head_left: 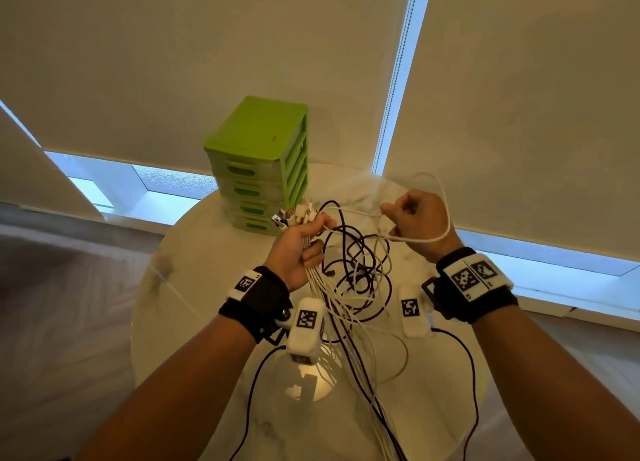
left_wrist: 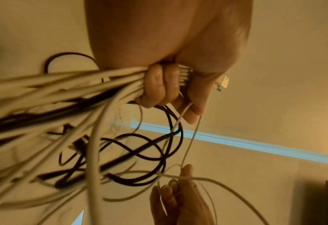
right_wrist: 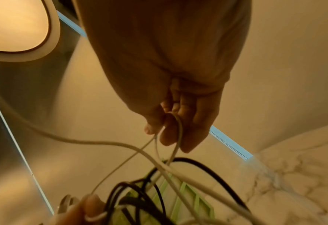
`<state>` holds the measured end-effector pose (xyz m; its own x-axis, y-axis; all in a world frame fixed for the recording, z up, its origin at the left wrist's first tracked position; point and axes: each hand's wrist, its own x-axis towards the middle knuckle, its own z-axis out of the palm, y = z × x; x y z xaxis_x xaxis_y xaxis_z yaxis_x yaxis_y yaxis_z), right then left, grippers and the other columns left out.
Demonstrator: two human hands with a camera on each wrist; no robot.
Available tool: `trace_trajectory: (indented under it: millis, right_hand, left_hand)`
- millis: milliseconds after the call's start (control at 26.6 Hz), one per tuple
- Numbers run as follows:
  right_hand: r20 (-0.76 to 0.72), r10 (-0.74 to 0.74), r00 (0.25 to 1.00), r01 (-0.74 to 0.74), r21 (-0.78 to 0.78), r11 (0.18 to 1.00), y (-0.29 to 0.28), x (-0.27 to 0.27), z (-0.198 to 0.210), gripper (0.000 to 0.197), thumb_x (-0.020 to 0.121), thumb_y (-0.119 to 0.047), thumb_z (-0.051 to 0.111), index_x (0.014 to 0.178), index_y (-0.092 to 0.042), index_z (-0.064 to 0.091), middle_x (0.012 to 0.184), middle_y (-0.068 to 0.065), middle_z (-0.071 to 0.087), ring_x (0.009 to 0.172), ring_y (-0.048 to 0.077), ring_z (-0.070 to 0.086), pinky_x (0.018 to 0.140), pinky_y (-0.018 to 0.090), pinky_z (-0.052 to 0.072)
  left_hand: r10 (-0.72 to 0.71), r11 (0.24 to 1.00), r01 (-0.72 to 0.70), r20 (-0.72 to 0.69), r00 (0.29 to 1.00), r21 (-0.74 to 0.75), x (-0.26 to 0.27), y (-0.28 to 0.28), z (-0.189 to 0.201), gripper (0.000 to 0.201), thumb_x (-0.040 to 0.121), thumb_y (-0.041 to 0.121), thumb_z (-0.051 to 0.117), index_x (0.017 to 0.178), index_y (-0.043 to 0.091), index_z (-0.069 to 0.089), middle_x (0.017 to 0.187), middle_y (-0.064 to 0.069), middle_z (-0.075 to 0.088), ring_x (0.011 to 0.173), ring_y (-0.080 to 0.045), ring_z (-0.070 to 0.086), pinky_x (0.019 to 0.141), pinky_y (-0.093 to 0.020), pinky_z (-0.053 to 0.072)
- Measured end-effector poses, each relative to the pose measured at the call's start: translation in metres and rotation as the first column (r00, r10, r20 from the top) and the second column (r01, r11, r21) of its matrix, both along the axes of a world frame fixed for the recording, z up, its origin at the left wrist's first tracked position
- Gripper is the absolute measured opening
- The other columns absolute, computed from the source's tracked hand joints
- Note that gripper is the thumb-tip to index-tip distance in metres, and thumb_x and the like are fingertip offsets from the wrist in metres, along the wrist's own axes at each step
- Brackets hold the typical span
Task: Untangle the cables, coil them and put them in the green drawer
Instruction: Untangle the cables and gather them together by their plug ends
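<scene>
Untangling, 1 white lead out
My left hand (head_left: 298, 249) grips cables (head_left: 349, 287) over table (head_left: 194, 287); right hand (head_left: 417, 218) pinches white lead (head_left: 440, 197). Risk: pulling tightens knot; drawers (head_left: 258, 163) closed

No readable words or numbers — only black-and-white square marker patterns on the wrist straps (head_left: 471, 278).

You are holding the tangled white and black cables (head_left: 349, 280) bunched above the tabletop (head_left: 194, 287), plugs sticking upward; the green drawer unit (head_left: 258, 164) is standing behind, drawers shut.
</scene>
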<state>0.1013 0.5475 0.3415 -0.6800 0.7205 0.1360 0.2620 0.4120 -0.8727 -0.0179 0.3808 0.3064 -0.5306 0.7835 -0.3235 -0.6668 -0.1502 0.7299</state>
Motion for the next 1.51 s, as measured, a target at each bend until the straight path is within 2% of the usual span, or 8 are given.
trace_trajectory:
  millis: [151, 264, 489, 753, 866, 979, 1130, 1506]
  right_hand:
    - [-0.040, -0.144, 0.989, 0.143, -0.012, 0.990, -0.001, -0.009, -0.007, 0.025, 0.094, -0.026, 0.054, 0.072, -0.015, 0.048, 0.066, 0.004, 0.053, 0.048, 0.014, 0.057, 0.052, 0.037, 0.054]
    - [0.001, 0.016, 1.000, -0.016, -0.026, 1.000, -0.003, -0.014, -0.005, 0.020, 0.096, -0.024, 0.049, 0.077, -0.019, 0.053, 0.065, 0.002, 0.050, 0.056, 0.017, 0.053, 0.058, 0.037, 0.052]
    - [0.310, 0.262, 0.914, -0.280, 0.015, 0.960, -0.005, 0.005, 0.011, 0.016, 0.096, -0.014, 0.051, 0.086, -0.009, 0.063, 0.080, 0.003, 0.063, 0.061, 0.015, 0.068, 0.069, 0.034, 0.058]
    - [0.268, 0.194, 0.944, -0.239, 0.145, 0.960, -0.024, 0.001, 0.004, 0.017, 0.102, -0.022, 0.036, 0.096, -0.012, 0.048, 0.068, -0.003, 0.049, 0.060, 0.013, 0.045, 0.055, 0.027, 0.032]
    - [0.275, 0.263, 0.925, -0.323, 0.198, 0.926, -0.030, -0.004, 0.006, 0.017, 0.102, -0.020, 0.035, 0.099, -0.011, 0.049, 0.078, 0.002, 0.056, 0.066, 0.015, 0.048, 0.060, 0.030, 0.036]
    - [0.204, 0.304, 0.930, -0.331, 0.113, 0.937, -0.030, -0.007, 0.011, 0.017, 0.102, -0.020, 0.038, 0.098, -0.010, 0.051, 0.074, -0.009, 0.057, 0.058, 0.002, 0.049, 0.055, 0.019, 0.034]
    - [0.099, 0.303, 0.948, -0.303, -0.020, 0.953, -0.026, -0.008, 0.019, 0.017, 0.100, -0.016, 0.042, 0.094, -0.007, 0.055, 0.050, -0.015, 0.050, 0.043, 0.002, 0.045, 0.046, 0.019, 0.039]
    - [-0.156, -0.121, 0.980, 0.062, -0.336, 0.940, -0.006, 0.006, 0.007, 0.015, 0.099, -0.016, 0.047, 0.088, -0.013, 0.056, 0.065, 0.009, 0.044, 0.045, 0.015, 0.044, 0.047, 0.027, 0.049]
  left_hand:
    - [-0.121, 0.990, 0.119, 0.022, 0.992, 0.069, 0.003, -0.006, 0.007, 0.013, 0.091, 0.019, 0.051, 0.088, 0.011, 0.061, 0.069, 0.002, 0.057, 0.032, -0.003, 0.026, 0.038, -0.018, 0.013]
    - [-0.329, 0.916, 0.211, -0.336, 0.883, -0.341, 0.005, -0.005, 0.017, 0.021, 0.095, 0.029, 0.055, 0.097, 0.017, 0.072, 0.054, 0.002, 0.041, 0.038, -0.007, 0.023, 0.040, -0.021, 0.014]
    - [-0.086, 0.957, 0.030, -0.182, 0.980, -0.287, -0.006, -0.005, 0.005, 0.015, 0.098, 0.020, 0.053, 0.103, 0.010, 0.062, 0.069, 0.003, 0.058, 0.036, -0.005, 0.022, 0.034, -0.017, 0.016]
    - [-0.193, 0.910, -0.007, -0.440, 0.877, -0.414, 0.006, 0.003, 0.010, 0.010, 0.087, 0.026, 0.069, 0.091, 0.019, 0.064, 0.057, 0.007, 0.036, 0.046, -0.009, 0.023, 0.047, -0.024, 0.016]
    - [-0.241, 0.922, -0.006, -0.586, 0.774, -0.388, 0.012, 0.014, 0.011, 0.015, 0.079, 0.032, 0.077, 0.081, 0.023, 0.065, 0.055, 0.012, 0.057, 0.046, -0.005, 0.049, 0.046, -0.022, 0.037]
    - [-0.259, 0.939, 0.065, -0.575, 0.776, -0.337, 0.015, 0.020, 0.010, 0.042, 0.073, 0.040, 0.078, 0.101, 0.011, 0.066, 0.090, -0.011, 0.071, 0.086, -0.030, 0.067, 0.079, -0.045, 0.054]
    - [-0.316, 0.918, 0.204, -0.319, 0.893, -0.339, 0.018, 0.019, 0.015, 0.016, 0.085, 0.023, 0.071, 0.082, 0.019, 0.055, 0.052, 0.006, 0.032, 0.042, -0.009, 0.026, 0.040, -0.021, 0.022]
    - [-0.491, 0.816, 0.339, -0.251, 0.835, -0.468, -0.001, 0.006, 0.016, 0.026, 0.073, 0.031, 0.077, 0.086, 0.011, 0.069, 0.073, -0.007, 0.048, 0.054, -0.011, 0.037, 0.047, -0.021, 0.027]
